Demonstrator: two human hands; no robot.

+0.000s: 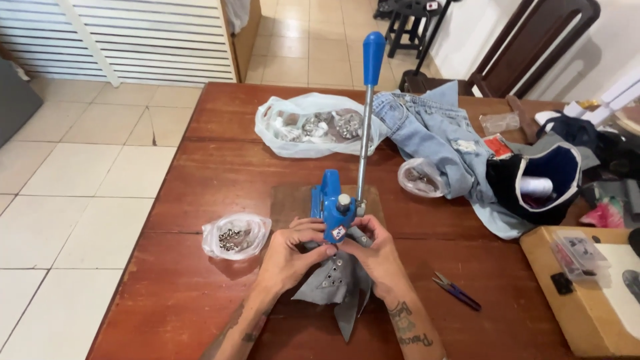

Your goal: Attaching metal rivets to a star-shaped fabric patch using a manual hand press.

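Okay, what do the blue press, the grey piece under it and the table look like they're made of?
The blue press looks like painted metal: glossy blue body, with a bare shiny steel lever that has a blue, probably plastic, grip. The grey piece, held by both hands, looks like soft fabric, folded and studded with small metal eyelets. The table seems to be reddish-brown varnished wood with visible grain.

Bright even daylight, soft short shadows, mild sheen on tabletop (200, 167), sharp focus, wide-angle bowing at edges

press (337, 207): blue | cloth (337, 283): grey, seemingly eyelet-dotted | jeans (433, 137): faded blue | table (200, 200): reddish-brown
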